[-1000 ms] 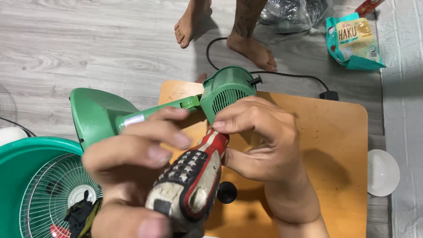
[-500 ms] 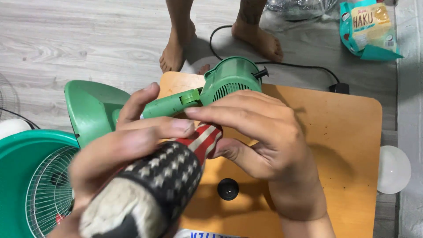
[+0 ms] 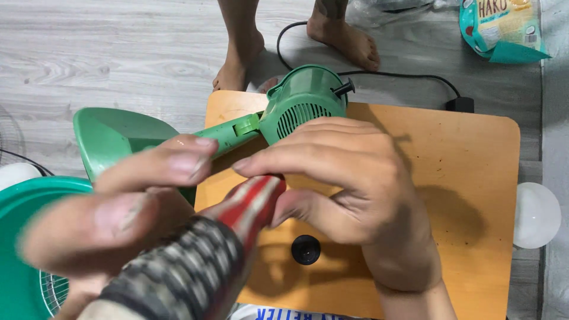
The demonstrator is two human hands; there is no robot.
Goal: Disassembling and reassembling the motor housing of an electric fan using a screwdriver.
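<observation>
Two hands work close under the camera, with everything else spread around them on the floor. Far left, a teal fan guard (image 3: 24,249) with its wire grille shows at the edge, and just beside it the green fan base (image 3: 112,139) lies on the grey floorboards. From that base a green neck runs up and to the right to the green motor housing (image 3: 305,101), which rests on the far edge of the low wooden table (image 3: 474,195).

The left hand (image 3: 112,213) is closed around the grip of a screwdriver (image 3: 207,261) with a red, black and grey handle, blurred because it sits so near the lens. Its long axis slants from lower left to upper right, toward the motor housing. The tip is hidden behind the right hand (image 3: 349,184), which arches over the red front end of the tool, fingers curled down and touching it; I cannot tell whether it truly grips or only steadies it. The right hand is the nearer of the two to the housing, just below it.

Below the right hand, a small black knob (image 3: 306,249) lies loose on the table. Beyond the table stand another person's bare feet (image 3: 237,56), a black power cord (image 3: 409,76) trails right, and a white dome (image 3: 536,214) sits past the table's right edge.
</observation>
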